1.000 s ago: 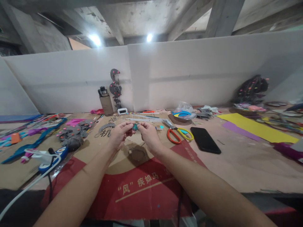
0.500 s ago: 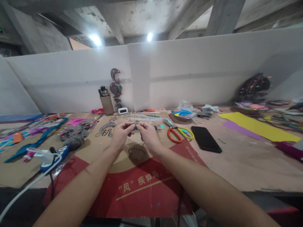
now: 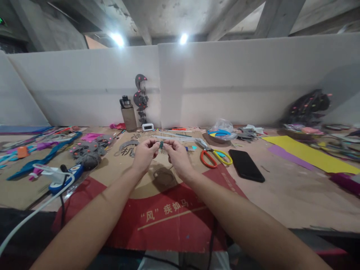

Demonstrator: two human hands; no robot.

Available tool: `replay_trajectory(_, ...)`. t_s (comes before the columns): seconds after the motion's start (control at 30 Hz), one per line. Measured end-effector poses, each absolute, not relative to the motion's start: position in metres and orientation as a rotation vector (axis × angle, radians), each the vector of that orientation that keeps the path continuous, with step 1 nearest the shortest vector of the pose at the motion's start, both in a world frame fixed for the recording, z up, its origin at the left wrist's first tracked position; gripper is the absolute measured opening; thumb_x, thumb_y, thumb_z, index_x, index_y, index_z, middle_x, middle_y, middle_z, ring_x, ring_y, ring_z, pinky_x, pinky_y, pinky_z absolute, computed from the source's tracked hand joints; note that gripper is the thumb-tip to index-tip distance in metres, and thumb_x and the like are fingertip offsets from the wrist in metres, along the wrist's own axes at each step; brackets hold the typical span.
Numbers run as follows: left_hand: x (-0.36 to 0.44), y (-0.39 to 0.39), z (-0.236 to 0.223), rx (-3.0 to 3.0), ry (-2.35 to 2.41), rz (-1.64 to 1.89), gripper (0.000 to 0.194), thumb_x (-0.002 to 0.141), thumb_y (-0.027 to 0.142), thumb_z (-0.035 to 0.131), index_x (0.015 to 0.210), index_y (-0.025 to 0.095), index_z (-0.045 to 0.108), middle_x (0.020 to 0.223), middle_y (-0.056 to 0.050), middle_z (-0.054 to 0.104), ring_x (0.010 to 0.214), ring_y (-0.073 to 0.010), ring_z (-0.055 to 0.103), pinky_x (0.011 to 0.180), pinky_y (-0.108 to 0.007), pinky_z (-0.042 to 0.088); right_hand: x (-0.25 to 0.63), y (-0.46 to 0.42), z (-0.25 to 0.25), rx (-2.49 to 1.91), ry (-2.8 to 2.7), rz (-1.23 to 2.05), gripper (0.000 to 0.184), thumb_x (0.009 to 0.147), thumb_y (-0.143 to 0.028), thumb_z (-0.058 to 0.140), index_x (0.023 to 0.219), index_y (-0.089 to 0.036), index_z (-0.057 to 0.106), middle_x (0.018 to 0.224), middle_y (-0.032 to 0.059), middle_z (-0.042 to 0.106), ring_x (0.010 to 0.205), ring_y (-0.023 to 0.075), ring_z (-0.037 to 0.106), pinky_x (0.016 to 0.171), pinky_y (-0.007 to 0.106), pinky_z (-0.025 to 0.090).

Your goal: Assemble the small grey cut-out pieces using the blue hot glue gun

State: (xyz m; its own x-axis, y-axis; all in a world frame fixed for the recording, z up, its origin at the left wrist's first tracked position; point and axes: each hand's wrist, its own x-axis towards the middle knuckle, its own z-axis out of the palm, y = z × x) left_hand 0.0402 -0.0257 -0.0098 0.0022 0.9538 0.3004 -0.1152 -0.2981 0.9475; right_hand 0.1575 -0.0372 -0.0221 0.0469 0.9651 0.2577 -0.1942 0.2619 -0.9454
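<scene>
Above the cardboard, my left hand (image 3: 145,154) and my right hand (image 3: 177,154) are close together, fingertips nearly meeting. Between them they pinch a small dark green piece (image 3: 161,144), too small to name more exactly. Both hands are closed, thumbs pressed against the fingers. Beneath them lies a red and brown cardboard sheet (image 3: 168,240) with printed characters, and their shadow falls on it. Just left of my left hand is a curved grey cut-out (image 3: 127,145). To the right of my right hand lie scissors (image 3: 209,154) with one red and one yellow handle loop, blades spread slightly.
A black phone (image 3: 246,165) lies right of the scissors. At the back stand a bottle (image 3: 128,115), a small white digital clock (image 3: 147,127) and a bowl (image 3: 221,137). Yellow sheet (image 3: 312,154) is at right. On the left are a blue power strip (image 3: 67,177) and grey pieces with pink-headed pins (image 3: 90,153).
The fingertips have parted slightly, and more of the small dark green piece shows between them. The view has shifted a little; the things on the table lie as before.
</scene>
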Motion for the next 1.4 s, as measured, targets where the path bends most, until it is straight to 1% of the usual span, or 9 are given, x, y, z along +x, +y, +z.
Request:
replay_trajectory(0.1, 0.042, -0.025, -0.010, 1.289, 0.913, 1.445, 0.023, 0.065, 0.033, 0.070, 0.072, 0.015, 0.057, 0.046, 0.005, 0.045, 0.039, -0.0045, 0.036, 0.039, -0.018, 0.022, 0.158, -0.040, -0.020, -0.904, -1.176, 1.074, 0.021, 0.072, -0.037, 0.057, 0.082, -0.019, 0.056, 0.059, -0.0054, 0.044, 0.049, 0.0076, 0.032, 0.047, 0.022, 0.027)
replay_trajectory(0.37, 0.044, -0.024, -0.012, 1.236, 0.859, 1.342, 0.023, 0.065, 0.030, 0.071, 0.073, 0.014, 0.057, 0.050, 0.002, 0.053, 0.042, -0.0061, 0.046, 0.041, -0.018, 0.034, 0.162, -0.036, -0.018, -0.933, -1.182, 0.945, 0.015, 0.070, -0.032, 0.055, 0.068, -0.017, 0.053, 0.062, -0.0037, 0.046, 0.056, 0.0088, 0.037, 0.054, 0.023, 0.030)
replay_trajectory(0.47, 0.043, -0.024, -0.011, 1.226, 0.794, 1.309, 0.022, 0.064, 0.026, 0.070, 0.077, 0.013, 0.058, 0.054, 0.001, 0.056, 0.046, -0.0074, 0.049, 0.044, -0.019, 0.038, 0.162, -0.034, -0.018, -0.911, -1.198, 0.932, 0.014, 0.069, -0.030, 0.053, 0.066, -0.017, 0.052, 0.063, -0.0033, 0.048, 0.058, 0.0091, 0.040, 0.057, 0.023, 0.032)
replay_trajectory(0.7, 0.040, -0.028, -0.006, 1.207, 0.721, 1.262, 0.019, 0.065, 0.025, 0.066, 0.077, 0.012, 0.060, 0.065, -0.002, 0.061, 0.053, -0.0111, 0.057, 0.050, -0.024, 0.045, 0.162, -0.031, -0.020, -0.922, -1.189, 0.956, 0.013, 0.068, -0.030, 0.052, 0.067, -0.018, 0.051, 0.061, -0.0040, 0.048, 0.056, 0.0095, 0.041, 0.055, 0.023, 0.034)
replay_trajectory(0.8, 0.040, -0.027, -0.006, 1.237, 0.813, 1.258, 0.023, 0.063, 0.027, 0.069, 0.078, 0.013, 0.060, 0.062, -0.001, 0.061, 0.052, -0.0120, 0.058, 0.046, -0.023, 0.044, 0.163, -0.032, -0.020, -0.957, -1.219, 0.899, 0.013, 0.068, -0.030, 0.052, 0.066, -0.018, 0.051, 0.060, -0.0041, 0.046, 0.056, 0.0094, 0.039, 0.054, 0.023, 0.032)
replay_trajectory(1.0, 0.037, -0.023, -0.009, 1.349, 0.932, 1.270, 0.027, 0.061, 0.033, 0.073, 0.075, 0.013, 0.060, 0.056, -0.001, 0.059, 0.046, -0.0099, 0.055, 0.037, -0.018, 0.034, 0.162, -0.036, -0.018, -0.984, -1.283, 0.841, 0.015, 0.071, -0.032, 0.054, 0.066, -0.017, 0.053, 0.059, -0.0049, 0.043, 0.055, 0.0091, 0.035, 0.053, 0.023, 0.030)
replay_trajectory(1.2, 0.025, -0.009, -0.012, 1.365, 0.977, 1.373, 0.024, 0.064, 0.033, 0.071, 0.072, 0.014, 0.059, 0.045, 0.001, 0.053, 0.037, -0.0064, 0.045, 0.034, -0.017, 0.023, 0.160, -0.030, -0.030, -0.984, -1.342, 0.793, 0.022, 0.076, -0.035, 0.053, 0.089, -0.018, 0.056, 0.066, -0.0035, 0.050, 0.060, 0.0112, 0.043, 0.058, 0.023, 0.034)
replay_trajectory(1.27, 0.020, -0.004, -0.011, 1.329, 0.988, 1.430, 0.023, 0.063, 0.032, 0.071, 0.072, 0.014, 0.059, 0.045, 0.002, 0.053, 0.037, -0.0059, 0.043, 0.034, -0.017, 0.023, 0.159, -0.030, -0.034, -0.987, -1.418, 0.788, 0.019, 0.079, -0.034, 0.048, 0.084, -0.018, 0.058, 0.067, -0.0020, 0.053, 0.063, 0.0122, 0.046, 0.061, 0.024, 0.035)
replay_trajectory(1.4, 0.009, 0.004, -0.007, 1.249, 1.034, 1.532, 0.020, 0.061, 0.028, 0.070, 0.067, 0.014, 0.058, 0.048, 0.002, 0.053, 0.040, -0.0062, 0.047, 0.035, -0.016, 0.026, 0.159, -0.037, -0.032, -0.946, -1.667, 0.744, 0.023, 0.082, -0.030, 0.045, 0.075, -0.019, 0.064, 0.074, 0.0012, 0.062, 0.073, 0.0145, 0.053, 0.070, 0.026, 0.038)
